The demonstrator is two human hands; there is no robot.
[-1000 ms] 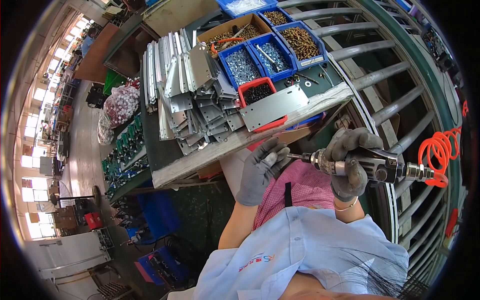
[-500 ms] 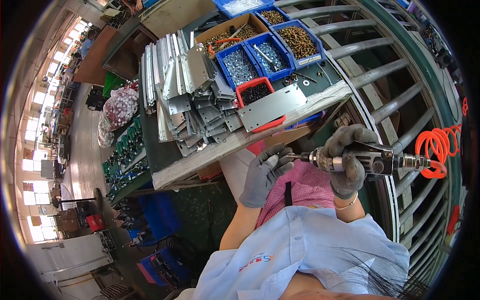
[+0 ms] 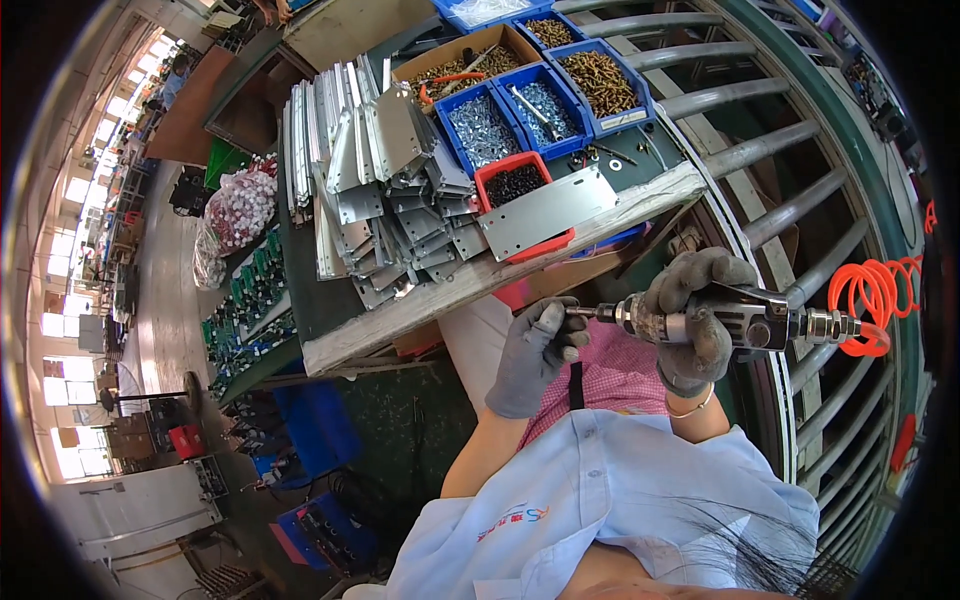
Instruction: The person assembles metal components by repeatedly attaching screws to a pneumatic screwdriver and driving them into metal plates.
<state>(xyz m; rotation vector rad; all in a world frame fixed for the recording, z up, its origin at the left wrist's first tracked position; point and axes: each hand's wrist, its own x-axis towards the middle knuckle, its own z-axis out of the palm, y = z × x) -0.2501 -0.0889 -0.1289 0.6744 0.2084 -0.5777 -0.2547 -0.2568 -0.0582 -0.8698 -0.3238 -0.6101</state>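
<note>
In the head view, the left hand (image 3: 527, 362) has rolled inward and its lower fingers have curled tighter, bringing thumb and forefinger closed about the end of the bit (image 3: 594, 312); this looks like steadying the tip, though any small fastener there is hidden. The right hand (image 3: 692, 330) wraps the air screwdriver (image 3: 745, 322), held level, its bit pointing at the left fingertips. Beyond those fingertips, a flat metal plate (image 3: 552, 214) leans across the red bin (image 3: 514, 186).

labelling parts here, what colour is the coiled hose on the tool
The coiled hose is bright orange-red; it shows best in the head view.
</note>
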